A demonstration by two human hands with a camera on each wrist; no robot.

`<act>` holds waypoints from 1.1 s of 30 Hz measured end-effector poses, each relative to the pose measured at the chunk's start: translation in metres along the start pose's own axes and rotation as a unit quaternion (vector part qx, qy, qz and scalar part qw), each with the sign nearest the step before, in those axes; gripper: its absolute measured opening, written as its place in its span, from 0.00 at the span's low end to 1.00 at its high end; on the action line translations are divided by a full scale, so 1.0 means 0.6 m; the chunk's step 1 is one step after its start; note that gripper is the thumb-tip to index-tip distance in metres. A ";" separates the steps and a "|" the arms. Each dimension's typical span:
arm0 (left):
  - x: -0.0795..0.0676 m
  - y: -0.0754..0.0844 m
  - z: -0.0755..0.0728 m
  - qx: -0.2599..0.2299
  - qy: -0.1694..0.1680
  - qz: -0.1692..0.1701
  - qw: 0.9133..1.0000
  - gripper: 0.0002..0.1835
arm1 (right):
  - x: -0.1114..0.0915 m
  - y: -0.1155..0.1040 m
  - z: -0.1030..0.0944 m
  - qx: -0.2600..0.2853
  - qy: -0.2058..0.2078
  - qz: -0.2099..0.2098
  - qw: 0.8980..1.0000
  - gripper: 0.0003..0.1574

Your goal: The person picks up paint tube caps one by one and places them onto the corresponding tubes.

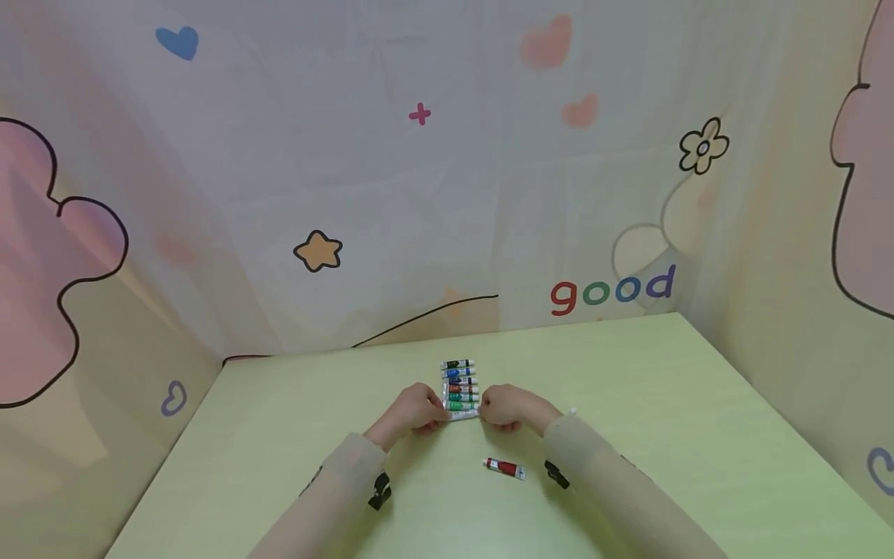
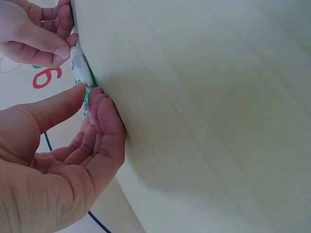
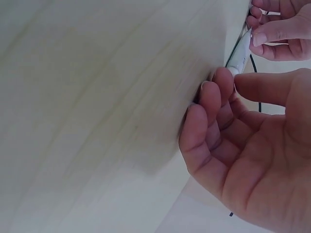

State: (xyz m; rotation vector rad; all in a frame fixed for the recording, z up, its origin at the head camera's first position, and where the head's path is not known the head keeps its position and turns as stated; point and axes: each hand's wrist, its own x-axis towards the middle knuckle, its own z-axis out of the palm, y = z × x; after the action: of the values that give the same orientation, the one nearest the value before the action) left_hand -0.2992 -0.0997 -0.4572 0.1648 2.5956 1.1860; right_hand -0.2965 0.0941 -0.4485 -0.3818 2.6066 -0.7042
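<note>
A white paint tube [image 1: 462,415] lies crosswise at the near end of a column of several paint tubes [image 1: 461,394]. My left hand [image 1: 417,407] pinches its left end between thumb and fingers. At the other end my right hand [image 1: 504,407] has its thumb and forefinger on the white cap. The right wrist view shows the white tube [image 3: 238,57] running between both hands, its flat end at the left hand. Fingertips of both hands are right down at the table. A tube with a red label [image 1: 504,468] lies apart, nearer to me.
The pale yellow-green table [image 1: 293,435] extends around the hands on all sides. Behind it hangs a printed cloth backdrop [image 1: 391,194] with hearts, a star and the word "good". More printed cloth stands along the left and right sides.
</note>
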 end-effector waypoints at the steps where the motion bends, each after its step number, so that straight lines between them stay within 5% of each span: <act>1: -0.001 0.001 0.000 -0.001 0.001 0.001 1.000 0.09 | 0.000 0.001 -0.001 0.000 0.001 -0.002 1.000 0.12; 20: -0.024 -0.009 -0.018 -0.035 -0.019 0.020 0.999 0.09 | -0.020 0.020 -0.034 0.016 -0.012 0.003 1.000 0.11; 26: -0.033 -0.014 -0.020 0.003 -0.048 0.026 0.998 0.09 | -0.026 0.060 -0.068 0.027 0.037 -0.009 0.999 0.08; 33: -0.046 0.014 0.015 0.058 -0.094 0.078 0.991 0.09 | -0.052 0.104 -0.116 0.015 0.068 -0.017 0.997 0.08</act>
State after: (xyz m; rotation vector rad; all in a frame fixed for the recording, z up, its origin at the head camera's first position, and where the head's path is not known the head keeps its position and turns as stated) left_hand -0.2703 -0.0935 -0.4507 0.4892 2.5219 1.0128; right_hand -0.3100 0.1865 -0.4171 -0.3817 2.7185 -0.8069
